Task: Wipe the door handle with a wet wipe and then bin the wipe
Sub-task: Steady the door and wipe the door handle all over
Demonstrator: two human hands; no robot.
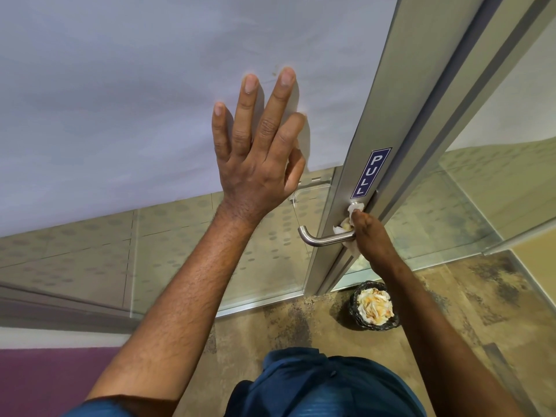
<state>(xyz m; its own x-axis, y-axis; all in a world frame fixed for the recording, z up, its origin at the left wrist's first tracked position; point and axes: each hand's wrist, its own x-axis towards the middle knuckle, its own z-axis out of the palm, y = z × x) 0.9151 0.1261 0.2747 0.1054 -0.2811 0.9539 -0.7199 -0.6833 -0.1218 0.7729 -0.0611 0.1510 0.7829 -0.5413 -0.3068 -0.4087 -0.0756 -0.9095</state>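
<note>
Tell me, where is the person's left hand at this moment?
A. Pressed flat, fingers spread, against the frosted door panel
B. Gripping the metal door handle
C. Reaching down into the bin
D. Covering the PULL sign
A: the left hand lies open against the frosted door panel, while the right hand holds the wet wipe at the base of the door handle.

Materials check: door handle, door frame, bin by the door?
Door handle: looks like brushed stainless steel, a satin grey tube with soft highlights. Door frame: probably anodised aluminium, matt silver with straight extruded edges. Bin: dark woven or mesh wall, plastic or wire, unclear; seems to have a black liner.
</note>
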